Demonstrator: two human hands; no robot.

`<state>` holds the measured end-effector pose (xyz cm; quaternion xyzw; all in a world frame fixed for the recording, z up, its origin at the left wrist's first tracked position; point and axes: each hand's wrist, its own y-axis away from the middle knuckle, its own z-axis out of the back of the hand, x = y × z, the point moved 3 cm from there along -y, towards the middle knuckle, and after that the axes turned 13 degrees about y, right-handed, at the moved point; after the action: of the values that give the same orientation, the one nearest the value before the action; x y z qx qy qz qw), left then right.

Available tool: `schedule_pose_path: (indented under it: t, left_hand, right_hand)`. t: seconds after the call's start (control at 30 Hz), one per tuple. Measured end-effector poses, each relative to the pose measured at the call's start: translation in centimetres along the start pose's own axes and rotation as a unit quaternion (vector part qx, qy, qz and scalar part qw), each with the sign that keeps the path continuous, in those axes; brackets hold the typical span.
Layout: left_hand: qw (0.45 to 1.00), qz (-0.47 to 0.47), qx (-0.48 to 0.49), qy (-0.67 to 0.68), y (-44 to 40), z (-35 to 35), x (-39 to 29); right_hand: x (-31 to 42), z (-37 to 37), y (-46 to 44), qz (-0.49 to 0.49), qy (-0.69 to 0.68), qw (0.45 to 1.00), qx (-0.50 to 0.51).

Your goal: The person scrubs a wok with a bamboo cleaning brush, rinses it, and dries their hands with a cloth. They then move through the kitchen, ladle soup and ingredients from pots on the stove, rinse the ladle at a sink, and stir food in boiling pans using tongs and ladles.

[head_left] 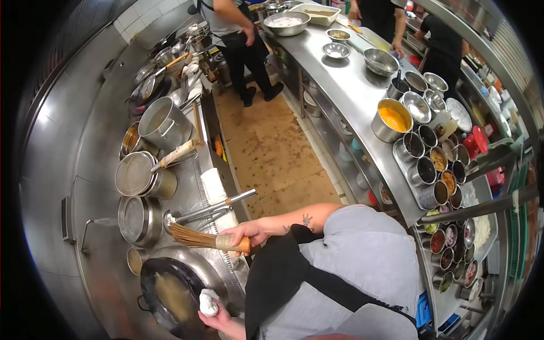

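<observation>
My right hand (pixel 245 233) is closed round the handle of a bamboo wok brush (pixel 195 236). Its bristles point left, over the stove and beside several metal-handled ladles (pixel 218 208). Lower down, my left hand (pixel 220 322) grips a folded white cloth (pixel 208 302) at the near rim of a black wok (pixel 148 277). Murky brownish liquid (pixel 173 296) lies in the wok's bottom. The cloth hides whatever part of the rim is behind it.
Strainers over pots (pixel 135 173) and a tall steel pot (pixel 165 122) line the stove. A steel counter (pixel 345 85) carries bowls, an orange-filled pot (pixel 392 120) and several ingredient tins. One person (pixel 232 34) stands in the aisle; others work beyond the counter.
</observation>
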<state>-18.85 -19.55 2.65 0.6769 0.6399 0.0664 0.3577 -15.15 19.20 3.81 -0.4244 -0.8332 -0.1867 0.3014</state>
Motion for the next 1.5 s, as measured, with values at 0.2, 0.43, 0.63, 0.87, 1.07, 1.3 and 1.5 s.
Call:
schedule_pose_path:
  t: [0.2,0.43,0.63,0.87,1.07,1.3,1.5]
  left_hand:
    - [0.998,0.059,-0.001,-0.015,0.6,5.5,1.7]
    - [0.997,0.023,-0.028,-0.071,1.8,9.0,2.3]
    - [0.999,-0.024,0.016,0.027,2.7,3.0,2.8]
    - [0.976,-0.138,-0.029,0.167,-2.8,-0.6,1.5]
    - [0.962,-0.171,-0.113,0.179,-9.5,1.0,4.1]
    - [0.926,-0.241,-0.184,0.226,-8.5,-1.0,6.0]
    - [0.921,-0.237,-0.212,0.224,-3.4,-5.2,4.1]
  right_hand:
    - [-0.3,-0.2,-0.4,-0.009,-0.012,1.000,0.000]
    - [-1.4,-0.4,-1.0,-0.057,-0.058,0.997,-0.012]
    - [2.3,-1.5,-7.2,-0.138,0.077,0.985,0.073]
    - [12.1,-13.5,-23.9,-0.086,0.768,0.630,0.069]
    - [4.1,-19.4,-36.8,-0.183,0.849,0.410,0.278]
    - [-13.9,-17.7,-47.0,-0.122,0.792,0.590,0.100]
    - [-3.7,-16.7,-44.2,-0.125,0.854,0.374,0.339]
